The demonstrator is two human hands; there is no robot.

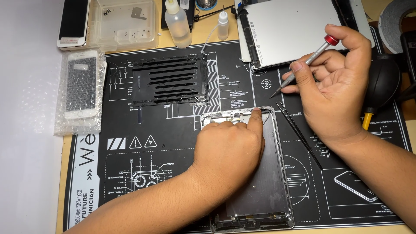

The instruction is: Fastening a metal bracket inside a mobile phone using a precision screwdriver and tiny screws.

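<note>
My left hand (227, 149) lies flat on the open silver metal tablet shell (271, 182), index fingertip pressing its top edge. My right hand (336, 82) is clamped on a red-capped steel precision screwdriver (303, 65), held above the black printed repair mat (173, 147).

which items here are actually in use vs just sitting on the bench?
In use:
left hand, fingertip pressed on the top edge of the open tablet shell
right hand holding the red-capped screwdriver

Lying about:
black tweezers
black panel
two squeeze bottles
clear parts tray
bubble-wrapped phone screen
screen panel
black air blower
</note>
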